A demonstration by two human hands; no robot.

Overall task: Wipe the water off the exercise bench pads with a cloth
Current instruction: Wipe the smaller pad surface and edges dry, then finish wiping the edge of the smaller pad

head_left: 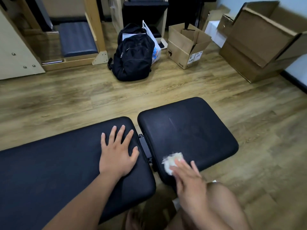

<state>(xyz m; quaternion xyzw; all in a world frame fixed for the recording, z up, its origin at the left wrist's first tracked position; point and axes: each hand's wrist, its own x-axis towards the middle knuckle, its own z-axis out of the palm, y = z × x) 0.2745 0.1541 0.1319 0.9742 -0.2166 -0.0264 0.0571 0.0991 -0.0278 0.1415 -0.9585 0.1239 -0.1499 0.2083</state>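
Note:
Two black bench pads lie side by side with a hinge gap between them. The long pad (58, 163) fills the lower left, and the shorter pad (191, 128) is at centre right. My left hand (118, 153) rests flat with spread fingers on the long pad's right end. My right hand (187, 180), blurred by motion, presses a small white crumpled cloth (172, 161) with straight fingers onto the near left corner of the short pad. A faint streak shows on the short pad's middle.
Wooden floor surrounds the bench. A black backpack (132, 55) with a white plastic bag stands beyond it. Open cardboard boxes (187, 45) and a larger one (259, 40) sit at back right. Wooden equipment with a padded step (76, 39) is at back left. My knee (224, 205) is at lower right.

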